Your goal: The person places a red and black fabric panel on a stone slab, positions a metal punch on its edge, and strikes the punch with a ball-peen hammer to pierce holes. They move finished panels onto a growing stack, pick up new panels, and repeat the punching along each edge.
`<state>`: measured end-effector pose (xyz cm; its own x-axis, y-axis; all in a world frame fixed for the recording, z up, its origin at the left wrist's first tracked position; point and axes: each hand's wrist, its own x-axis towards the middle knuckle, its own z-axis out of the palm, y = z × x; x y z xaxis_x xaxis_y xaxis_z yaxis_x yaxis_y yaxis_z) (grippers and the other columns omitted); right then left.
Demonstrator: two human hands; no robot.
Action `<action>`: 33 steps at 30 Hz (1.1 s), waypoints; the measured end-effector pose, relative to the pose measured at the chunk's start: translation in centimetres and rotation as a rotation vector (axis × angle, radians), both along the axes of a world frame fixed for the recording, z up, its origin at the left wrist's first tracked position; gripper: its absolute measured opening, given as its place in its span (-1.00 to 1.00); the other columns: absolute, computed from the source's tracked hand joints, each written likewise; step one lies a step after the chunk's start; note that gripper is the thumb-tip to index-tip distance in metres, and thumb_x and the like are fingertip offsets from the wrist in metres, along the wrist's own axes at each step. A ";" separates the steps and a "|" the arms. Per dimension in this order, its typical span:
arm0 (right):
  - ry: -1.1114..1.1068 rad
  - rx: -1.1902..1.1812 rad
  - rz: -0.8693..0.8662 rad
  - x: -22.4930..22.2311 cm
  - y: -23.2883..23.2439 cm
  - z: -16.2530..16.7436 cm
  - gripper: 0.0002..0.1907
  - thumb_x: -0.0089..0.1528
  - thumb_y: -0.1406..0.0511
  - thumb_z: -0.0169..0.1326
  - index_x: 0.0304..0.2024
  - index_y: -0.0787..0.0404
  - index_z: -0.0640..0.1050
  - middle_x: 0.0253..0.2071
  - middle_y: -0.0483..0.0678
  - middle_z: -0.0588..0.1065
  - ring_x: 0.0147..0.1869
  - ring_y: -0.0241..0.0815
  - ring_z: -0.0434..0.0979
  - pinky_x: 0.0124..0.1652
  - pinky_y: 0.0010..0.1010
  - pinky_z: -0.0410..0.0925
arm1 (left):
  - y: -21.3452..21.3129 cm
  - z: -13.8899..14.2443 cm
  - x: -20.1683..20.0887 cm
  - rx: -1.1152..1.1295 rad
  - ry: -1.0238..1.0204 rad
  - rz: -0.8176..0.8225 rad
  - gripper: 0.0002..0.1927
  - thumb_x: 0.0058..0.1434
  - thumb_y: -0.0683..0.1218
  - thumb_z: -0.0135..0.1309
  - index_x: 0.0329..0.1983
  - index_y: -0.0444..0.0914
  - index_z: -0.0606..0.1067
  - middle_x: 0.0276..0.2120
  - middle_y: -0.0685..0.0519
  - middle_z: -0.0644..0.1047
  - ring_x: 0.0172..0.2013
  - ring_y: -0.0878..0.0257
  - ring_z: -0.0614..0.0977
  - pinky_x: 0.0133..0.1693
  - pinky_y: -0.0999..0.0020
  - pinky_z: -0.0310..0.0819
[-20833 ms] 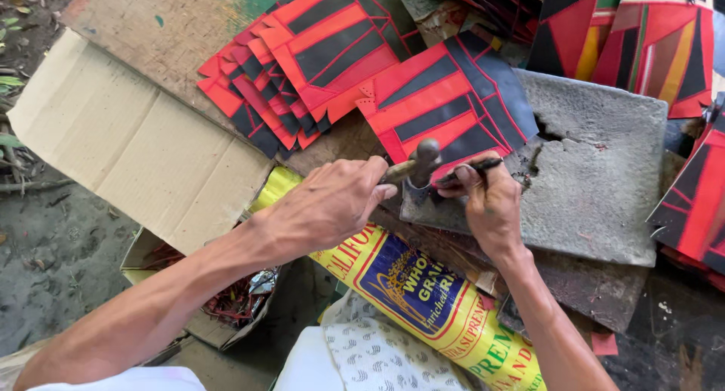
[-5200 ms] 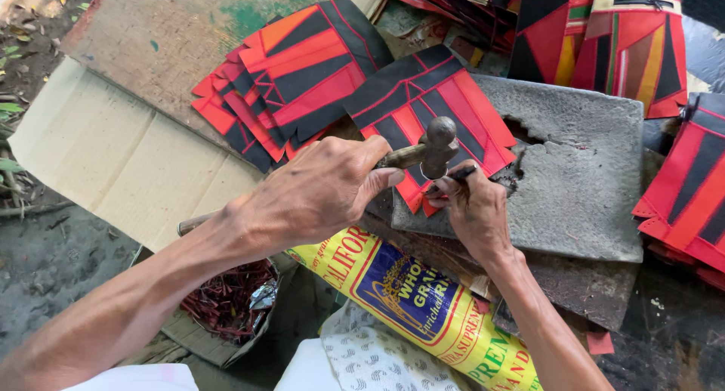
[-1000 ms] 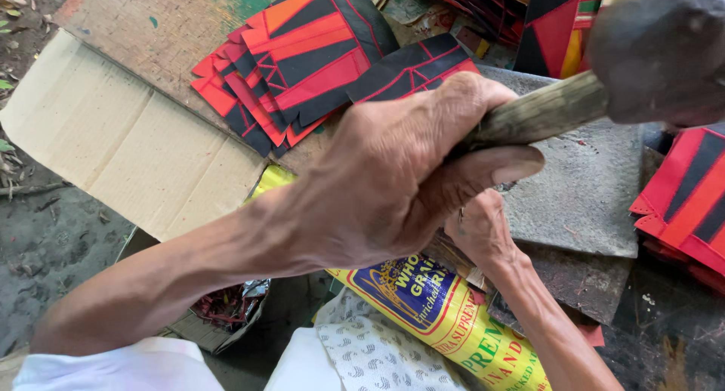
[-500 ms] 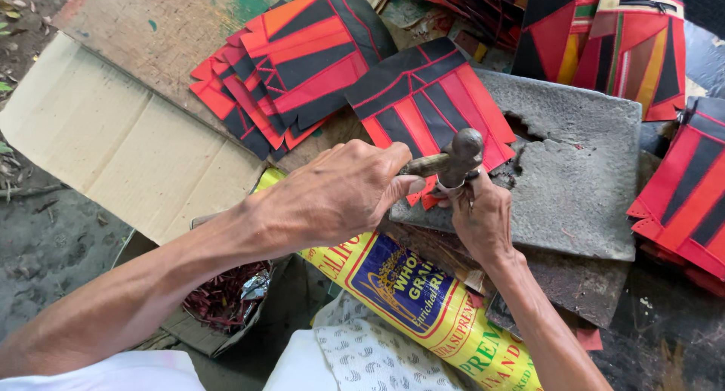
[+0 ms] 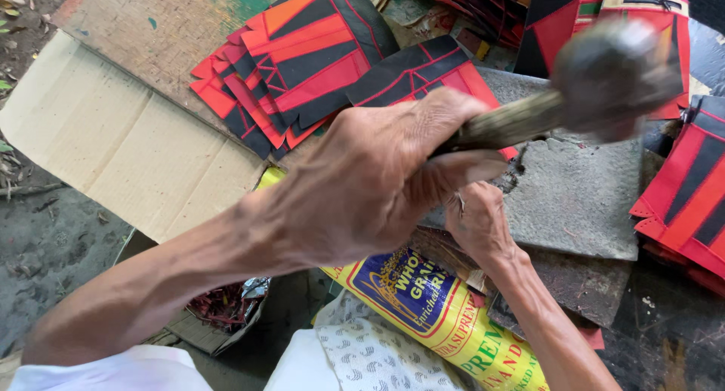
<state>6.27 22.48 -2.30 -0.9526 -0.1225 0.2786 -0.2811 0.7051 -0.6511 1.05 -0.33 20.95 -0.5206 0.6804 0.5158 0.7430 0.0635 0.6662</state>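
A yellow printed sack with a blue-and-red oval label lies at bottom centre.

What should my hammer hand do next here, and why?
Probably bring the raised hammer straight down toward the spot the right hand steadies on the grey stone slab. The left hand grips the handle with the head lifted high above the slab, and the right hand sits low beneath it, so keep the blow clear of those fingers.

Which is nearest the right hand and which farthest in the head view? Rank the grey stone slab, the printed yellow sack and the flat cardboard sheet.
From the right hand:
1. Grey stone slab, right beside and beneath the hand.
2. Printed yellow sack, just below the wrist, toward the person.
3. Flat cardboard sheet, far off at the left of the picture.
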 end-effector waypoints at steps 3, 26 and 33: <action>0.083 -0.069 0.047 -0.1 0.0 -0.2 -0.82 0.20 0.51 0.04 -0.18 0.22 0.54 -0.29 0.16 0.57 -0.17 0.17 0.65 -0.19 -0.14 0.47 | 1.3 -0.4 0.3 0.146 -0.022 -0.013 -0.75 0.64 -0.07 -0.07 -0.03 -0.39 0.30 -0.29 -0.21 0.52 -0.32 -0.03 0.67 -0.27 0.15 0.54; -0.008 -0.135 -0.073 -0.3 -1.1 2.1 -0.91 0.30 0.44 0.13 -0.14 0.33 0.53 -0.32 0.14 0.61 -0.23 0.05 0.68 -0.27 -0.21 0.46 | -0.6 -1.9 -1.6 -0.445 -0.178 0.124 -0.68 0.42 0.02 0.02 -0.23 -0.36 0.39 -0.55 -0.23 0.52 -0.50 -0.13 0.64 -0.50 0.03 0.39; 0.028 -0.105 -0.004 -0.4 -1.1 1.3 -0.84 0.22 0.47 0.06 -0.16 0.25 0.56 -0.27 0.17 0.57 -0.15 0.18 0.64 -0.23 -0.13 0.46 | 2.1 -1.9 -0.4 -0.033 -0.122 0.020 -0.71 0.59 -0.01 -0.05 0.00 -0.37 0.32 -0.28 -0.20 0.53 -0.36 -0.02 0.63 -0.34 0.16 0.48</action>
